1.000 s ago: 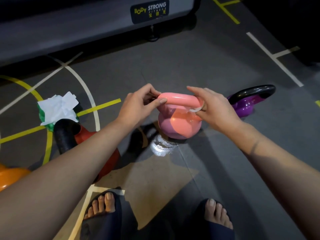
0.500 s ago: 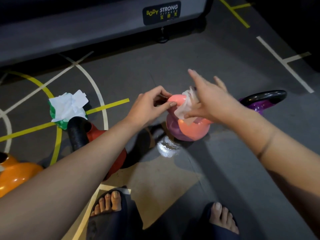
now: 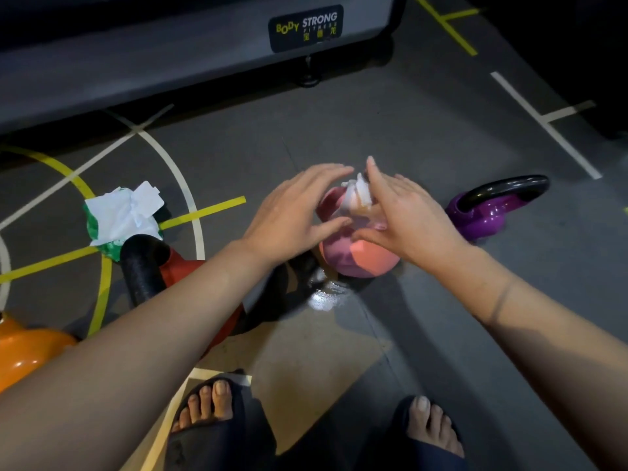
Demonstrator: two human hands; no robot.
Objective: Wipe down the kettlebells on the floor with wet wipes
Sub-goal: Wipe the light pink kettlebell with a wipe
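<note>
The pink kettlebell [image 3: 360, 258] stands on the floor [image 3: 390, 130]. Well to its left lies a green pack [image 3: 102, 232] with crumpled wipes [image 3: 125, 209] heaped on top. The left hand [image 3: 289, 212] rests on the kettlebell's top with fingers straight, and the right hand [image 3: 407, 215], also flat, presses a wipe [image 3: 356, 195] against the handle.

Our forearms [image 3: 142, 348] are bare; a thin dark line [image 3: 499, 302] rings the right one, at 3 o'clock. Dark blue open-toed sandals [image 3: 221, 440] cover our feet, at 6 o'clock.
</note>
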